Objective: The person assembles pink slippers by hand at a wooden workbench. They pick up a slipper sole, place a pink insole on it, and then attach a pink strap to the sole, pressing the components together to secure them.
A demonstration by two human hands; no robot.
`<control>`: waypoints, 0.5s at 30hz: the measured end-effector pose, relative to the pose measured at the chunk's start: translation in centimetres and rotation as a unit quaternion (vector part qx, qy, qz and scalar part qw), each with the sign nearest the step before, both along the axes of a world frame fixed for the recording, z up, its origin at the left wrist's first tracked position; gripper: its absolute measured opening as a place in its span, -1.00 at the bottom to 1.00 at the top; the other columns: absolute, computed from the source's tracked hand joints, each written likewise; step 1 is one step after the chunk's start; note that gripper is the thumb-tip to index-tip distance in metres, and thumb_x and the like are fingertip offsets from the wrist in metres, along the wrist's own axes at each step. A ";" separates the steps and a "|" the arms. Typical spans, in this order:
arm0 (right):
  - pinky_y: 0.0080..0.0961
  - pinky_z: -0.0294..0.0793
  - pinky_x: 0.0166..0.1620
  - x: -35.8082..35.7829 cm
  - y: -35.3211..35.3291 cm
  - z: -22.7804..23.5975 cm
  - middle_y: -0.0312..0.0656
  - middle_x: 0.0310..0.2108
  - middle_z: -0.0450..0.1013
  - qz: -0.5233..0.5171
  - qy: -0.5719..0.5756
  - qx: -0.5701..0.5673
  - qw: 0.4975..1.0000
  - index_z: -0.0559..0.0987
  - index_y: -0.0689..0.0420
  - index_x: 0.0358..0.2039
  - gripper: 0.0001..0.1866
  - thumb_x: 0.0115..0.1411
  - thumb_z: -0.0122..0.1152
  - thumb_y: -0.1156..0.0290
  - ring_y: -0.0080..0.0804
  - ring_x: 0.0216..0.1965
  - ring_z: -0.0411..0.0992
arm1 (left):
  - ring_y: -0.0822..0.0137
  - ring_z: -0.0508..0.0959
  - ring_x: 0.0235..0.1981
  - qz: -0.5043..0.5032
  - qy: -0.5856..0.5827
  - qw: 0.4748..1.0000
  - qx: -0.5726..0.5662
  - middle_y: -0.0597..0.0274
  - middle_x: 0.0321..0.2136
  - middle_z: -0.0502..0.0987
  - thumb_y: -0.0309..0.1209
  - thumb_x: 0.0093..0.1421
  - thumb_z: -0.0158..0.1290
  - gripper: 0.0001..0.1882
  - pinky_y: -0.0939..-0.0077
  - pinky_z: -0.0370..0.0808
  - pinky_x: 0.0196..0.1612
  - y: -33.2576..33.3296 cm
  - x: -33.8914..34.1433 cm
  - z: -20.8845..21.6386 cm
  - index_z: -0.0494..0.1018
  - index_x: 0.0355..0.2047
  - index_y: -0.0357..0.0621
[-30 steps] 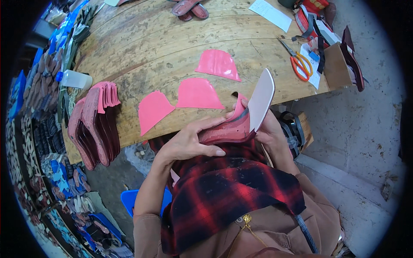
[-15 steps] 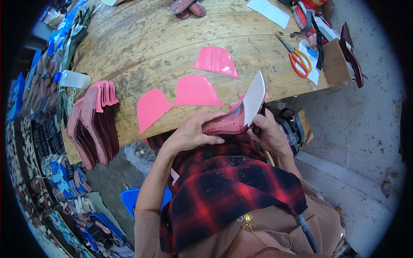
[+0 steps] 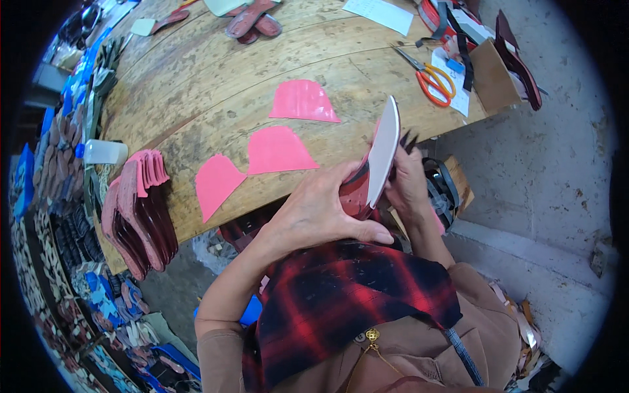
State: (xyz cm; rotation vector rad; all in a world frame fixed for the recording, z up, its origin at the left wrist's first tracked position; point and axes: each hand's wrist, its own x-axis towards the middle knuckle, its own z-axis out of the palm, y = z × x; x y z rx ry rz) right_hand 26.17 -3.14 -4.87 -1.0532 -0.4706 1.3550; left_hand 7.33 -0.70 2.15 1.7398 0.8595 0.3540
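Note:
Over my lap, my left hand [image 3: 318,206] is closed around a shoe insole [image 3: 385,150], its thumb along the near side. The insole stands tilted, with a pale, smooth forepart and a dark red part in my palm. Behind its right side is my right hand [image 3: 411,183], fingers curled and partly hidden. Dark pointed tips show by those fingers; I cannot make out what they belong to. Several pink trapezoid pieces lie on the table: a glossy one [image 3: 304,101] farthest away, another [image 3: 282,150] nearer, and one [image 3: 217,185] to the left.
A stack of dark red insoles with pink flaps [image 3: 141,216] hangs at the table's left edge, beside a white bottle [image 3: 108,152]. Orange-handled scissors [image 3: 434,85] lie at right near a cardboard box [image 3: 496,78]. More insoles [image 3: 252,23] rest at the far side.
The insole has turned more upright, its pale face now edge-on. My left hand has shifted right and wraps farther around it. My right hand has moved up behind it. The view has shifted slightly.

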 end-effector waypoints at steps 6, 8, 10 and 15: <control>-0.73 0.07 -0.73 0.7 -0.4 -0.5 -0.44 -0.69 0.37 -0.060 -0.029 -0.107 0.992 0.52 0.09 -0.48 -0.87 0.18 0.26 0.40 -0.75 -0.76 0.24 | -0.07 0.53 -0.08 -0.071 0.113 0.991 -0.030 -0.20 -0.19 0.53 0.18 -0.35 0.40 0.09 0.16 0.41 0.02 -0.8 1.1 0.0 0.35 0.04 -0.42; -0.75 0.05 -0.70 2.3 -0.5 0.2 -0.46 -0.69 0.36 -0.027 -0.092 -0.074 0.993 0.56 0.12 -0.49 -0.89 0.15 0.28 0.42 -0.79 -0.74 0.22 | -0.15 0.54 -0.15 -0.098 0.141 0.985 0.016 -0.25 -0.26 0.53 0.24 -0.31 0.35 0.06 0.14 0.44 -0.06 -1.2 1.3 -0.9 0.36 -0.03 -0.46; -0.76 0.04 -0.69 3.4 -0.1 1.5 -0.46 -0.69 0.35 -0.005 -0.127 -0.057 0.990 0.57 0.14 -0.47 -0.89 0.15 0.26 0.42 -0.79 -0.74 0.20 | -0.11 0.52 -0.06 -0.096 0.144 0.985 0.008 -0.21 -0.15 0.52 0.17 -0.35 0.40 0.12 0.15 0.41 0.01 -0.8 1.7 -0.8 0.31 0.09 -0.41; -0.77 0.03 -0.67 4.9 0.7 2.4 -0.43 -0.67 0.36 0.028 -0.063 0.014 0.998 0.55 0.21 -0.42 -0.88 0.16 0.21 0.42 -0.78 -0.73 0.18 | -0.21 0.51 -0.11 -0.070 0.002 0.994 0.086 -0.29 -0.20 0.52 0.20 -0.35 0.38 0.26 0.08 0.42 -0.04 -0.2 2.9 -2.6 0.13 0.25 -0.29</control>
